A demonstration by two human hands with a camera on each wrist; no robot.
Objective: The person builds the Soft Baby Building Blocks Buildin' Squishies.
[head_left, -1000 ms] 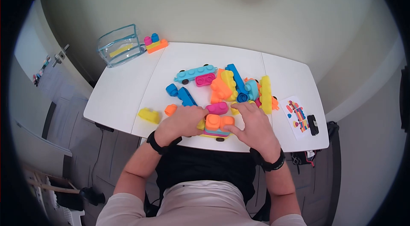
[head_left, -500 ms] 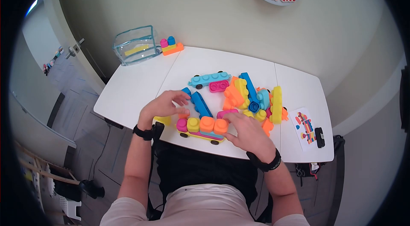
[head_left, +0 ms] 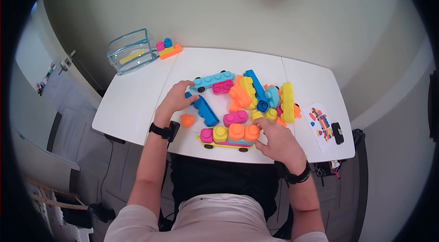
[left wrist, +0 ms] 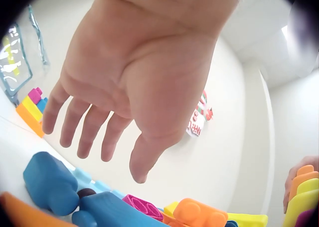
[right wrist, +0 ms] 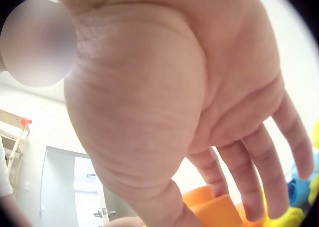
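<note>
A wheeled toy [head_left: 227, 144] near the front edge carries a pink, a yellow and two orange blocks. At its right end my right hand [head_left: 280, 145] holds the last orange block [head_left: 252, 132] between thumb and fingers; the right wrist view shows that orange block [right wrist: 219, 212] beyond the thumb. My left hand [head_left: 174, 100] hovers by a small blue block, its fingertips over it. In the left wrist view the left hand [left wrist: 129, 72] has its fingers spread and holds nothing, above the small blue block [left wrist: 50, 182] and a long blue block [left wrist: 114, 209].
An orange piece [head_left: 187, 120] and a pink block [head_left: 235, 118] lie behind the toy. Farther back are a light-blue wheeled base [head_left: 213, 80] and a mixed pile of blocks. A picture card [head_left: 321, 125] lies right; a clear bag [head_left: 131, 51] stands back left.
My left hand has left the wheeled toy and moved back and left to the small blue block. The toy shifted left, then right, with my right hand at its end.
</note>
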